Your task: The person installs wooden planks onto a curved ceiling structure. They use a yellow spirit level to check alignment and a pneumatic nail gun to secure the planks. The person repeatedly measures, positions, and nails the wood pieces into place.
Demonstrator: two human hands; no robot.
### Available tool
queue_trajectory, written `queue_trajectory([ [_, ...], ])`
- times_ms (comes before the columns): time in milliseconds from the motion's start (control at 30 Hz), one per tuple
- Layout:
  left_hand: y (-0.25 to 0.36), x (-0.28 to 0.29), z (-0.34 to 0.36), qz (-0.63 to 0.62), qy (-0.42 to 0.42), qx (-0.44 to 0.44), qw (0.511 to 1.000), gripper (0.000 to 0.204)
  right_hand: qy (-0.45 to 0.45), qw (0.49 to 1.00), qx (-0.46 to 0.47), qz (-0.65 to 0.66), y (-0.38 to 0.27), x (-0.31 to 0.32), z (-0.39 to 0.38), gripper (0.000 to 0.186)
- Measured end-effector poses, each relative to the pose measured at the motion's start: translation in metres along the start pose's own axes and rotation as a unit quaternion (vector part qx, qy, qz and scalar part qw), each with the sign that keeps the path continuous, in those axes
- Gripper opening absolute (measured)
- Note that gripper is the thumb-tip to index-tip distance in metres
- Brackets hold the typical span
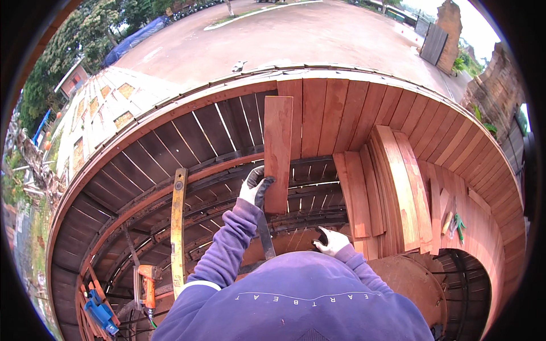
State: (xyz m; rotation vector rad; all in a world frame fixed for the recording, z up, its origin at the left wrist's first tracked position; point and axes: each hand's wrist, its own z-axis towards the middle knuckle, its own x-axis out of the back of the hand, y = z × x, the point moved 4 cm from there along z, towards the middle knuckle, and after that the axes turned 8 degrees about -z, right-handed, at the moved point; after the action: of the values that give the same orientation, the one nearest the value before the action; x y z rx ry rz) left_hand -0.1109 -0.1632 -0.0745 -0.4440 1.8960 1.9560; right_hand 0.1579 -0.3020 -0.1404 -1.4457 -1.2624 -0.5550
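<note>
My left hand [257, 186], in a white and black glove, grips the left edge of a reddish-brown wooden board [278, 148] near its lower end. The board points away from me, and its far end overlaps the row of fitted boards [330, 111] along the curved roof-like frame. Lower and to the right, my right hand [333, 241] wears a similar glove. Its thumb and fingers are apart with nothing seen between them. Dark slats and curved battens [222, 170] lie beyond and to the left of my left hand.
Stacked boards [392, 187] rest right of my right hand, near green-handled pliers [459, 226]. On the left are a yellow spirit level [178, 219], an orange power tool [149, 284] and a blue tool [101, 314]. Beyond the curved edge [341, 74] lies paved ground [318, 34], apparently lower.
</note>
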Motion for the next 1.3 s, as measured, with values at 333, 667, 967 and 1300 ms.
queue_trajectory([
  [333, -0.018, -0.034, -0.019, -0.051, -0.016, 0.038, 0.998, 0.037, 0.007, 0.919, -0.006, 0.394, -0.010, 0.027, -0.004, 0.079],
  [667, -0.041, -0.057, -0.037, -0.028, -0.057, 0.098, 0.993, 0.034, -0.012, 0.832, 0.028, 0.554, -0.020, 0.045, -0.002, 0.060],
  [967, 0.007, -0.017, -0.034, 0.288, 0.035, -0.134, 0.948, 0.027, 0.125, 0.887, 0.015, 0.444, -0.014, 0.080, -0.037, 0.049],
  [1300, -0.032, -0.059, -0.047, 0.573, -0.310, -0.112, 0.750, 0.063, 0.213, 0.913, 0.067, 0.342, -0.015, 0.151, -0.062, 0.035],
])
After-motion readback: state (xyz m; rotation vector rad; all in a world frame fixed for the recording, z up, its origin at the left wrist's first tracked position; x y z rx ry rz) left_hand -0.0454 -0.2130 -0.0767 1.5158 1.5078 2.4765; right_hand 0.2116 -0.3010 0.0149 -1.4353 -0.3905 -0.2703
